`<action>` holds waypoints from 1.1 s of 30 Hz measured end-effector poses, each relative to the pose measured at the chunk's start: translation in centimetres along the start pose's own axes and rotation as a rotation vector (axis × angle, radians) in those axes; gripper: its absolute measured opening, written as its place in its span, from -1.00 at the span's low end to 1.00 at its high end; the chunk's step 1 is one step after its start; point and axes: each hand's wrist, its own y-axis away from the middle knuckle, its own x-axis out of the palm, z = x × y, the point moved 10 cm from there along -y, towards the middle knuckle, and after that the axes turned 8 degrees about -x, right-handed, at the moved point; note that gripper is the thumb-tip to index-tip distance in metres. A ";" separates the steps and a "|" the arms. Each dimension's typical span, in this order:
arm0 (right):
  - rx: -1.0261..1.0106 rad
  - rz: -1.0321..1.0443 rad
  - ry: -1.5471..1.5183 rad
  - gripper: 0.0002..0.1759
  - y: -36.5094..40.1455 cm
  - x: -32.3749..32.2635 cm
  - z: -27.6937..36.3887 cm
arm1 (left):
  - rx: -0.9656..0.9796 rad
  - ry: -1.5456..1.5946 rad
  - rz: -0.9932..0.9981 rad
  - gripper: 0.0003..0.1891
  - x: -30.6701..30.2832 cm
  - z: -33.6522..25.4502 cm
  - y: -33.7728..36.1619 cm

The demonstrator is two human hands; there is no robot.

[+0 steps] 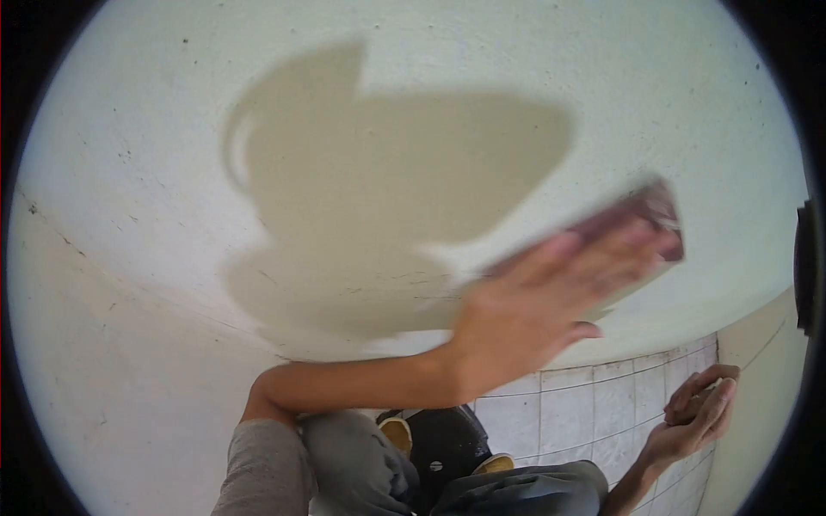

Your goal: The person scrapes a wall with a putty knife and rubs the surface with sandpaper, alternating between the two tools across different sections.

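Reddish-brown block (647, 225): flat on the white wall (129, 129), blurred, under the fingertips of the left hand (538, 310) and jutting out past them up and to the right.
Left hand: laid flat, fingers stretched out, pressing the block to the wall; thumb apart below.
Block's place: near the wall's right edge, above its lower edge.
Left arm: bare, running from the grey sleeve (258, 469) at lower left across to the hand.
Shadow (379, 189): broad, dark, on the wall up and to the left of the hand.
Tiles (568, 413): pale squares below the wall's lower edge, under the hand.
Right hand (697, 413): fingers curled, at the right edge of the tiles, well apart from the block; whether it holds anything cannot be told.
Shoes (397, 433): yellowish toes on dark floor at the bottom.
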 end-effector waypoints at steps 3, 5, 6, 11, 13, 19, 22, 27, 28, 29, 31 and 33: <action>0.059 0.067 0.022 -0.55 -2.1 -1.7 -1.1 | -0.353 -0.035 -0.132 0.02 -3.2 12.3 4.7; 0.098 0.043 0.025 -0.56 -2.1 -1.6 -1.3 | -0.622 -0.062 -0.243 -0.01 -5.1 19.8 9.3; 0.096 0.047 0.001 -0.56 -2.2 -1.1 -1.1 | -0.694 -0.028 -0.271 0.00 -5.1 20.1 10.1; 0.032 0.139 -0.122 -0.56 -3.2 -1.9 -0.3 | -0.184 0.269 0.345 0.09 5.3 -0.5 11.2; 0.031 0.142 -0.120 -0.56 -3.8 -1.6 -0.5 | 0.088 -0.070 0.036 0.04 4.4 -4.0 8.2; 0.097 0.065 0.047 -0.56 -3.0 -0.9 0.6 | -0.437 -0.038 -0.183 0.05 -2.6 13.1 7.7; 0.099 0.052 0.047 -0.56 -2.7 -1.1 0.2 | -0.419 0.034 -0.224 0.06 -1.5 10.2 7.1; 0.078 0.179 -0.036 -0.53 -2.4 0.3 0.4 | 0.151 -0.141 0.183 0.00 4.5 -3.8 10.0; 0.067 0.182 -0.024 -0.53 -2.9 0.3 0.6 | 0.218 -0.140 0.218 -0.01 4.5 -4.4 9.4; 0.066 0.181 0.001 -0.53 -3.0 0.7 0.7 | 0.114 -0.050 0.315 -0.01 4.4 -2.1 9.2; 0.119 0.130 0.057 -0.52 -3.2 -0.3 0.7 | -0.145 0.026 0.209 0.00 0.0 4.6 6.4; 0.137 0.125 0.037 -0.52 -3.6 -1.7 -0.2 | -0.311 -0.027 -0.053 0.07 -4.3 10.4 3.6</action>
